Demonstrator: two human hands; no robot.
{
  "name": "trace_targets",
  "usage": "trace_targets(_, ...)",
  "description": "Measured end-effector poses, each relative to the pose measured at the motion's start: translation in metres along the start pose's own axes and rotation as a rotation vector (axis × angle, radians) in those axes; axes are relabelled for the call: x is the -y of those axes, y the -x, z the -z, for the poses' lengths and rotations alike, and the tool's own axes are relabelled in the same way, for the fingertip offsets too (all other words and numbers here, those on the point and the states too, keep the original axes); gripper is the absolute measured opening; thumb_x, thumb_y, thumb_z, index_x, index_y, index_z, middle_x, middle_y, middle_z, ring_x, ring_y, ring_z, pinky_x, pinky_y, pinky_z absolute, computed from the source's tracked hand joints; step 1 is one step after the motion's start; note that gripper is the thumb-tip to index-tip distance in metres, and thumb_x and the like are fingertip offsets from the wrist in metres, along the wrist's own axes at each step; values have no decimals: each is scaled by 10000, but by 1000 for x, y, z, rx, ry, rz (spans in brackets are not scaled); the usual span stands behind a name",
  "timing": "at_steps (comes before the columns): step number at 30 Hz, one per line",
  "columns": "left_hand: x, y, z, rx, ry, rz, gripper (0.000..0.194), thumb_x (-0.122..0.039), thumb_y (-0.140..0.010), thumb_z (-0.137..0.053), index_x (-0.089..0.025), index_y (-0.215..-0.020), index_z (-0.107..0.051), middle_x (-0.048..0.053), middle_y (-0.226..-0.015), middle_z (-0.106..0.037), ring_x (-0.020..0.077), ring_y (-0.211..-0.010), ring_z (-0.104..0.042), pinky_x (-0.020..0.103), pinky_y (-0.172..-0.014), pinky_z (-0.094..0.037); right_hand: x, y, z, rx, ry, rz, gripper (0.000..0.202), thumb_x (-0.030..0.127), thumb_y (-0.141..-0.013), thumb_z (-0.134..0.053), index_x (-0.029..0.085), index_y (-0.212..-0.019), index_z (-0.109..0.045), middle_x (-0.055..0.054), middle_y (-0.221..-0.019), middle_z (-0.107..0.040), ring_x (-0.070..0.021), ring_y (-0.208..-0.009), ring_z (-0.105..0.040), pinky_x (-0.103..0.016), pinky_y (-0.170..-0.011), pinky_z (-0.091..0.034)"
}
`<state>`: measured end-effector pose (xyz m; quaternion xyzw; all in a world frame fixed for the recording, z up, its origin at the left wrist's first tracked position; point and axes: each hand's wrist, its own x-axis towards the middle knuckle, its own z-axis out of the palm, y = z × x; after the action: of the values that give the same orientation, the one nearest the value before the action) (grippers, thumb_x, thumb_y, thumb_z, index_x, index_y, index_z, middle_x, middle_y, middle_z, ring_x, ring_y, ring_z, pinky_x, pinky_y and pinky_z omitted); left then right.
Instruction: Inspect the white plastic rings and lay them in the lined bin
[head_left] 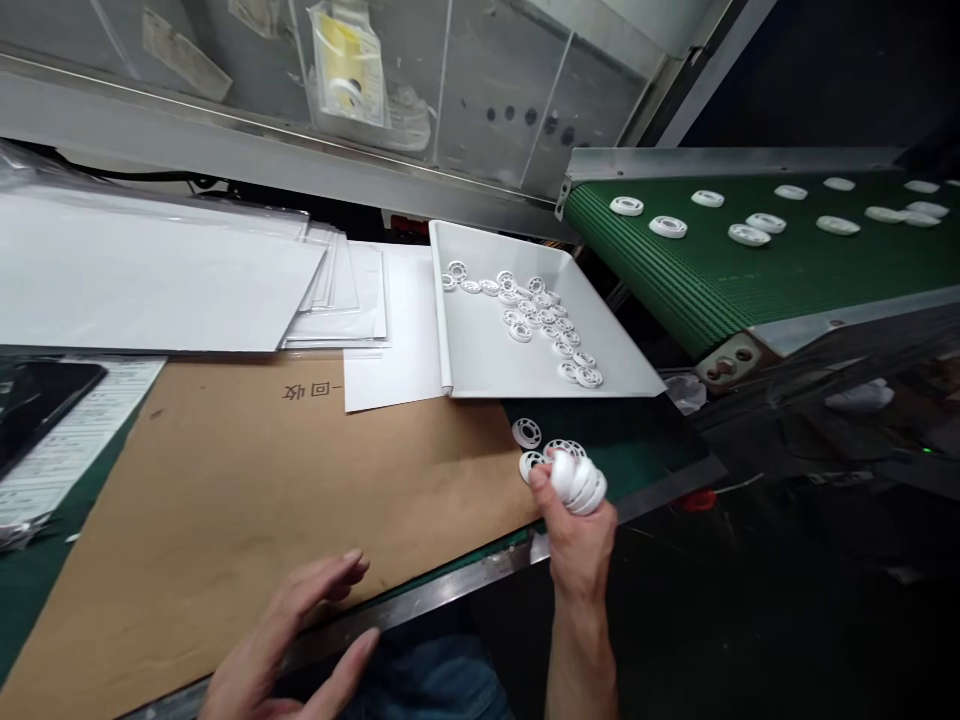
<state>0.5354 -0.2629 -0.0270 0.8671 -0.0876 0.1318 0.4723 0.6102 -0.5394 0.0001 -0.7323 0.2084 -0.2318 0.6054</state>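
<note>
Several white slotted rings, pressed together in a short stack [579, 484], are in my right hand [581, 540], near the table's front edge. Just beyond its fingers, loose white rings [527, 433] lie on the green table top. My left hand [300, 630] holds nothing, its thumb and fingers apart, over the front edge of a brown cardboard sheet [300, 480]. Behind the right hand sits a white tray [487, 365] with many more of the same rings [526, 307] scattered across its middle.
At the right, a green conveyor belt [720, 270] carries white rings. White sheets [150, 265] are stacked at the left, near a dark flat object [45, 400] on printed paper. Behind stands a clear-fronted bin [510, 100] with a metal ledge. A metal strip [450, 590] edges the table.
</note>
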Motion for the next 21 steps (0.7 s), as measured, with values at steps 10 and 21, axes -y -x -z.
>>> trace_targets(10,-30,-3,17,78,120,34,497,-230,-910,-682,-308,-1396,-608,98,-1344,-646,274,-1260,-664,387,-1037,-605,32,103,-47,957,-377,-402,269,414,-702,-952,201,-801,-821,-40,-817,-754,-198,-785,-689,-281,-746,-571)
trace_targets(21,-28,1,26,-25,86,36,525,-148,-818,-685,-264,-1318,-575,77,-1265,-675,239,-1196,-680,347,-1012,-592,32,112,-56,967,-373,-392,341,440,-738,-935,216,-968,-821,-76,-1031,-792,-249,-949,-735,-326,-868,-593)
